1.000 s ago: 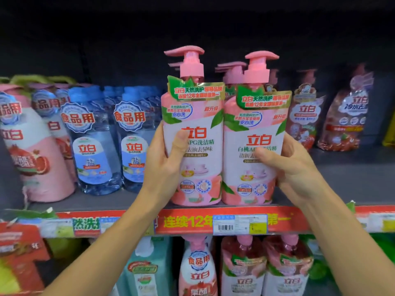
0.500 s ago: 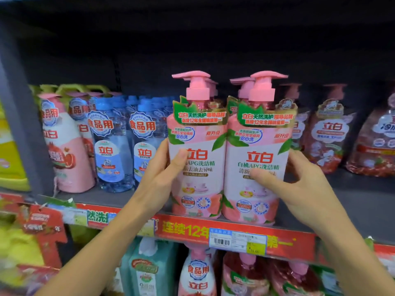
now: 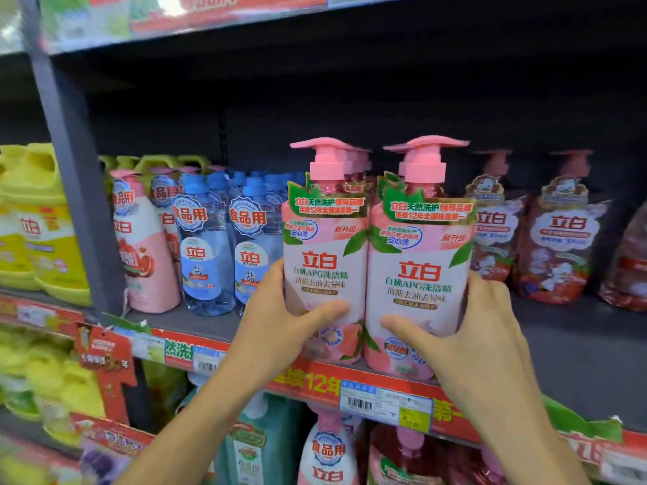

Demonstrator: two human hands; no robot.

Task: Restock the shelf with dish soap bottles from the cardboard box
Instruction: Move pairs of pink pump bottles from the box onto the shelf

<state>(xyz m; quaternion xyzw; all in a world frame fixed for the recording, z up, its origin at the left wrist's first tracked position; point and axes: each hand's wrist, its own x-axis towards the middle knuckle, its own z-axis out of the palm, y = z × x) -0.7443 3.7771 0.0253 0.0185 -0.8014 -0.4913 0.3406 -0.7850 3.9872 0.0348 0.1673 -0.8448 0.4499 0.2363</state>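
Two pink pump bottles of dish soap stand side by side at the front edge of the dark shelf [image 3: 574,348]. My left hand [image 3: 280,323] grips the left pink bottle [image 3: 325,260], thumb across its front. My right hand [image 3: 465,337] grips the right pink bottle [image 3: 420,271], thumb across its lower label. More pink pump tops show right behind them. The cardboard box is not in view.
Blue clear bottles [image 3: 206,253] and a pale pink bottle [image 3: 143,253] stand to the left, beside a grey upright post [image 3: 70,169]. Dark red pump bottles [image 3: 560,239] stand to the right. Yellow jugs [image 3: 38,232] fill the far left bay. Further bottles sit on the shelf below.
The view has shifted up and right and come closer. Both hands have slid lower on the bottles, thumbs now across the fronts. The two bottles stay at the shelf's front edge.
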